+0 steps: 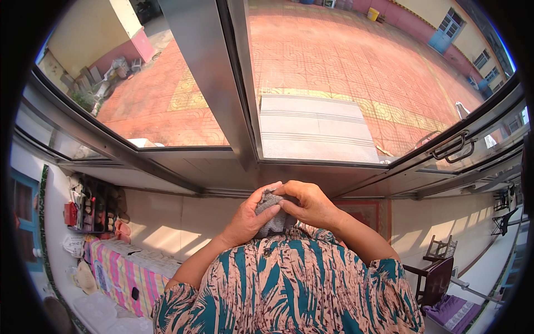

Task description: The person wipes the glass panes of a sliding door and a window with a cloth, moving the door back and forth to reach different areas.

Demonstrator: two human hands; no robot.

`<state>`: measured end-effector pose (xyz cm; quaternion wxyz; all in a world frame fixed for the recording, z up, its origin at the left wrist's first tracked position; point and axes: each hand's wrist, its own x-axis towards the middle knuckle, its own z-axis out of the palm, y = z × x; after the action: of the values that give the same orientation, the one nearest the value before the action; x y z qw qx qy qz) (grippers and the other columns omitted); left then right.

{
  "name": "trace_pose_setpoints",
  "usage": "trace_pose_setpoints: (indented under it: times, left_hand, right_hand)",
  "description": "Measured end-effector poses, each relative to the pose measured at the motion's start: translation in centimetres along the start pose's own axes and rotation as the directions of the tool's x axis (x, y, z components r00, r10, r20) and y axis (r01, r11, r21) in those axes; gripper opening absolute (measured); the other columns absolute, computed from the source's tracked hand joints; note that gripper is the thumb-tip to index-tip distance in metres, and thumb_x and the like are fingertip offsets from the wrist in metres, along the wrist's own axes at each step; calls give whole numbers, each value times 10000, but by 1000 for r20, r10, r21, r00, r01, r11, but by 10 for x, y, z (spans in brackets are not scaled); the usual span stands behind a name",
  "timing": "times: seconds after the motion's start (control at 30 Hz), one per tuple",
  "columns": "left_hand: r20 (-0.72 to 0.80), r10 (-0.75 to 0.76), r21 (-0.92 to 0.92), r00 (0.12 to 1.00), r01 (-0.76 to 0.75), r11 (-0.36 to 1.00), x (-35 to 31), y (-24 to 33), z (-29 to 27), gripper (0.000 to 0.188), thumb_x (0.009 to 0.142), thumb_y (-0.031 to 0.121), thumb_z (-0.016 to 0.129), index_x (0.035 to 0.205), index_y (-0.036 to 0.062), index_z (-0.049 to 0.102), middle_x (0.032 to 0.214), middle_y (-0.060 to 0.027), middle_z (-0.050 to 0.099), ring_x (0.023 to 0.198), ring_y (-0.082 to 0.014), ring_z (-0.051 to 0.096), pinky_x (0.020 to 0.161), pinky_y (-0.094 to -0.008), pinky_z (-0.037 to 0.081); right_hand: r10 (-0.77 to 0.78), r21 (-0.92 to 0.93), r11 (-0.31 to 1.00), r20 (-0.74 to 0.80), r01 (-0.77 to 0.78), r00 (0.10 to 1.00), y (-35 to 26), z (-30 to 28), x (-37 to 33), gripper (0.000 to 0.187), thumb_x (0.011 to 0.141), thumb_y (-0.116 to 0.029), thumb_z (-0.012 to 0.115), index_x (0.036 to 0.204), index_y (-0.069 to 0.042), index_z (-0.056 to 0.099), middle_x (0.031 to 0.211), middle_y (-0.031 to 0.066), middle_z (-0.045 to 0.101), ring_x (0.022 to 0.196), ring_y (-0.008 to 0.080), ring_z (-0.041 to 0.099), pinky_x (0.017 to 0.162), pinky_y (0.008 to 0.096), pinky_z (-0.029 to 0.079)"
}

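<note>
The person wears a loose, patterned top (289, 292) that fills the lower middle of the frame. Its print mixes peach and deep teal in long, jagged, leaf-like streaks, with small dark maroon flecks scattered between them. A small, round, dark button (267, 252) shows near the upper edge of the garment. The left sleeve (179, 307) and right sleeve (394, 286) carry the same print and are short, leaving both forearms bare.
</note>
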<state>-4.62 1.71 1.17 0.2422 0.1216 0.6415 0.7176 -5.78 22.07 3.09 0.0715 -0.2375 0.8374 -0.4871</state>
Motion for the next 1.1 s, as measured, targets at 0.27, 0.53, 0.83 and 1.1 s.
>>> trace_pose_setpoints:
  times: [0.27, 0.53, 0.83, 1.1]
  left_hand:
    - [-439, 37, -41, 898, -61, 997, 3, -22, -35, 232, 930, 83, 571, 1143, -2, 600, 1016, -28, 652, 918, -90, 582, 831, -244, 476]
    - [-488, 5, -36, 873, -26, 999, -2, -8, -34, 269, 919, 80, 561, 1169, -11, 602, 1044, -42, 656, 938, -96, 596, 844, -252, 480]
    - [-465, 89, 106, 881, -44, 993, -6, -11, -34, 261, 914, 117, 586, 1142, -9, 600, 1027, -52, 669, 925, -102, 601, 835, -260, 482]
    - [-299, 106, 51, 948, -95, 994, 20, 9, -10, 284, 927, 121, 579, 1189, 10, 584, 1072, -39, 652, 966, -97, 582, 865, -262, 471]
  right_hand:
    - [-591, -307, 798, -226, 519, 774, -180, -92, -14, 117, 778, -139, 740, 889, -139, 705, 911, 22, 701, 671, 88, 578, 540, 210, 374]
    - [-718, -392, 671, -131, 629, 684, -168, -116, -16, 185, 786, -132, 730, 963, -105, 683, 960, 52, 693, 694, 122, 600, 558, 232, 401]
    - [-762, -375, 624, -98, 686, 640, -169, -130, -18, 263, 796, -123, 718, 1046, -65, 658, 1015, 86, 684, 720, 162, 624, 578, 257, 432]
    - [-788, -265, 616, -199, 742, 583, -164, -145, -45, 333, 805, -115, 708, 1119, -30, 637, 1063, 117, 676, 743, 197, 646, 596, 280, 459]
